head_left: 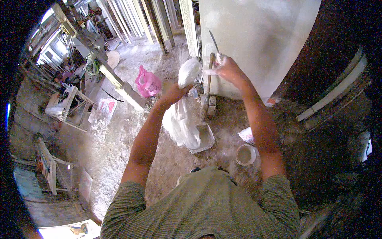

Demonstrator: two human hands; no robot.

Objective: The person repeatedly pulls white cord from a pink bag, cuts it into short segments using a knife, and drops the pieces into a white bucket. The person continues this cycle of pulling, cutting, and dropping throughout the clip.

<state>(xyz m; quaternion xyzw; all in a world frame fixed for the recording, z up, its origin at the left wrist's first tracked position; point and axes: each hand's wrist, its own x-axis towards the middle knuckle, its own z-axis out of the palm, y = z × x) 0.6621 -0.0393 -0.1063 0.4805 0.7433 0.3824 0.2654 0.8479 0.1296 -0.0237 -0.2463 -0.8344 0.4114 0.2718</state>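
Note:
My left hand (175, 94) is closed under a rounded white lump (190, 73) that looks like paste; what bears it from below is hidden. Farther right, my right hand (230, 71), smeared white on the fingers, grips a putty knife (213, 39) with its thin blade pointing up. The hand is beside the left edge of a large pale panel (254, 44). A wooden stick (207, 93) stands along that edge. Beneath my hands on the floor, a white plastic bag (180, 124) lies against a clear square tub (205, 138).
On the floor at the right are a round bucket (245, 155) and a white packet (247, 135). A pink bag (148, 82) and a printed sheet (105, 108) lie left. Beyond stand a slanted post (115, 79), wooden frames (71, 105) and upright boards (137, 18).

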